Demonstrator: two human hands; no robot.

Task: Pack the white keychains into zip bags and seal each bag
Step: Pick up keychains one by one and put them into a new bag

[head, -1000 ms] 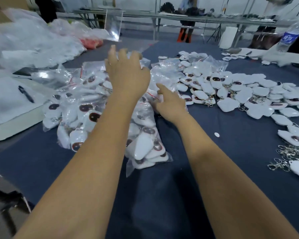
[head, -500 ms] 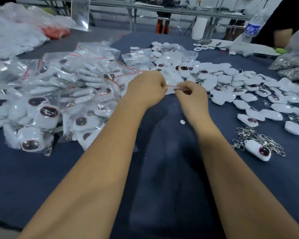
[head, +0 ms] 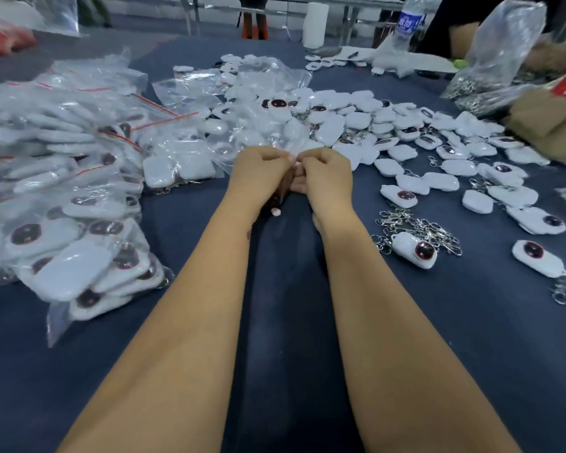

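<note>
My left hand and my right hand meet at the middle of the dark blue cloth, fingers curled. Both pinch the near edge of a clear zip bag; most of that edge is hidden by my fingers. Loose white keychains, some with a dark red round face, spread over the cloth beyond and to the right of my hands. Filled zip bags with red seal strips are heaped on the left.
A tangle of metal key rings lies right of my right forearm. A clear bag of rings, a water bottle and another person's arm are at the far right. A brown box sits at the right edge.
My left hand came back from over the filled bags to meet the right hand. Both hands have taken a zip bag and drawn slightly closer together.
</note>
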